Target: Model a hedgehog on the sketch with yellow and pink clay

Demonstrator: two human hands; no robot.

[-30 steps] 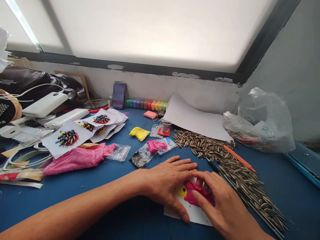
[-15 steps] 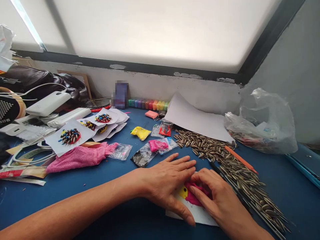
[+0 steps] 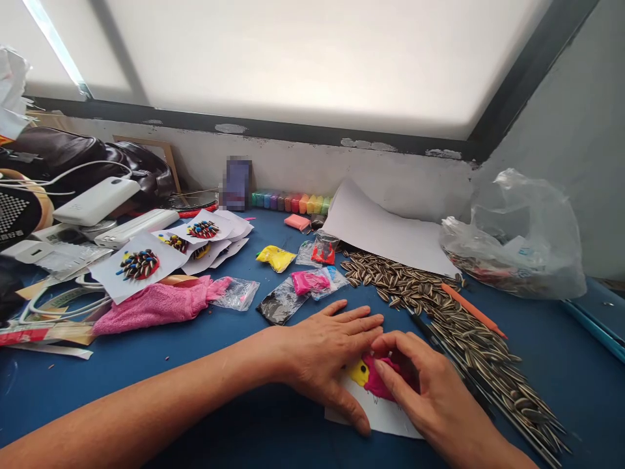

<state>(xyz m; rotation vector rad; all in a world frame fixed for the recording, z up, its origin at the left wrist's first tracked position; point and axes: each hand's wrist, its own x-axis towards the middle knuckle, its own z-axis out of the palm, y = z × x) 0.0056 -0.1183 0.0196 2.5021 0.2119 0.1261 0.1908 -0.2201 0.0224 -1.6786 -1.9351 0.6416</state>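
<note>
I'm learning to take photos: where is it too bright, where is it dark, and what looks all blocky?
Head view: the window glares nearly white; head view: the table looks dark beneath the left forearm; head view: the upright bluish thing near the wall has blocky squares.

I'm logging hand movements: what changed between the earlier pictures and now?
The right hand moved its thumb forward, closer to its forefinger, over the bright-pink clay shape; whether they hold anything is unclear. The left hand stayed spread on the white paper sheet.
</note>
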